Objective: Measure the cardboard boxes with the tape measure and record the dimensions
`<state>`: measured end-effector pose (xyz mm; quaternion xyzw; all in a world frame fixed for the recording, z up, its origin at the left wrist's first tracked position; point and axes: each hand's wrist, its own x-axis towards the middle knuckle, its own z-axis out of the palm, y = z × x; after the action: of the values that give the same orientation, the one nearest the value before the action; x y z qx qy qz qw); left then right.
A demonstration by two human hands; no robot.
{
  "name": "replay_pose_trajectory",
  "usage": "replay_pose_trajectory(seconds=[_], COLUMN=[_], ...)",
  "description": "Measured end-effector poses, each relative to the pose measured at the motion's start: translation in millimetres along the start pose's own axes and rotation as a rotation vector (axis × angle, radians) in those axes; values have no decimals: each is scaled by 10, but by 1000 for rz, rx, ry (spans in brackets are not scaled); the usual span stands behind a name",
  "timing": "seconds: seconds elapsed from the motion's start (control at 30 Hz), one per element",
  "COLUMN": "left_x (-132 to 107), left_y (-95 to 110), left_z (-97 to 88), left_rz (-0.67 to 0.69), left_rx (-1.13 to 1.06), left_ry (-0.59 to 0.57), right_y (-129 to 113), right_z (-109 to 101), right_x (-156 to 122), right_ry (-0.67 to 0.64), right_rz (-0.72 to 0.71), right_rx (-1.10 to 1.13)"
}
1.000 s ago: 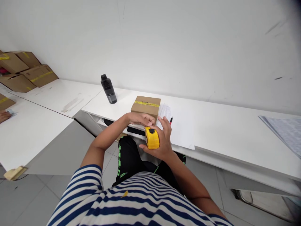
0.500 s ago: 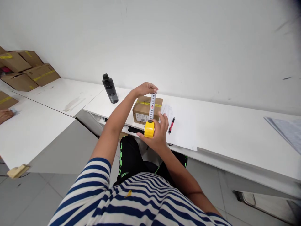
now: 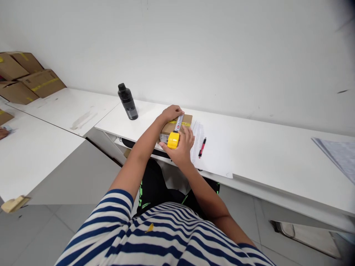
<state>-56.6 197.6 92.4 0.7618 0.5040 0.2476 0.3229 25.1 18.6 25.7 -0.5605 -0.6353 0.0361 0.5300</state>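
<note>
A small cardboard box (image 3: 188,119) with yellow tape on top sits on the white table, partly covered by my hands. Across its top runs the drawn-out blade of a yellow tape measure (image 3: 173,140). My left hand (image 3: 172,112) pinches the blade's far end at the box's back edge. My right hand (image 3: 183,145) is closed around the tape measure's case, near the box's front edge. Just right of the box lie white papers (image 3: 216,155), with a red and black pen (image 3: 202,147) on them.
A dark bottle (image 3: 128,101) stands left of the box. More taped cardboard boxes (image 3: 43,83) are stacked at the far left, where another person's hand (image 3: 3,133) shows at the frame edge. Printed sheets (image 3: 337,153) lie on the table (image 3: 280,159) at the right.
Both hands have come down onto the box with the tape measure. The exposed blade is shorter, and the case has moved forward, closer to the left hand.
</note>
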Motion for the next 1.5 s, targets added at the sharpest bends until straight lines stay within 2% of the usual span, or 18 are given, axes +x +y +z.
replay_pose_trajectory(seconds=[0.3, 0.53, 0.7, 0.77, 0.83, 0.93, 1.03, 1.1, 1.17, 1.23, 1.33, 1.4, 1.5], left_x=[16, -7, -73, -208, -439, -897, -1268, -1364, -1347, -1276, -1192, -1181, -1223], left_y=[-2, 10, 6, 82, 219, 456, 605, 606, 515, 344, -7, -289, -751], left_z=[-22, -10, 11, -4, -34, -71, -28, 61, 174, 258, 226, 89, -144], left_rz=[5, 3, 105, 179, 248, 339, 399, 402, 348, 235, 80, 43, 70], left_rx=[53, 59, -31, -143, -255, -334, -260, -140, 33, 215, 367, 332, 56], left_ry=[-62, -45, 13, 75, 106, 23, -118, -160, -85, 80, 307, 423, 601], right_y=[98, 96, 113, 143, 194, 266, 265, 233, 219, 252, 374, 449, 483], right_z=[50, 61, 25, -19, -85, -224, -393, -492, -549, -556, -508, -479, -468], right_x=[125, 74, -20, -71, -116, -163, -205, -236, -272, -315, -377, -392, -312], right_ry=[-49, -39, 47, 107, 152, 266, 426, 472, 475, 442, 336, 261, 176], right_rz=[104, 80, -40, -191, -388, -598, -623, -588, -541, -493, -404, -297, -62], right_rx=[-22, -39, -53, -24, 16, 7, -64, -76, -46, 29, 215, 348, 491])
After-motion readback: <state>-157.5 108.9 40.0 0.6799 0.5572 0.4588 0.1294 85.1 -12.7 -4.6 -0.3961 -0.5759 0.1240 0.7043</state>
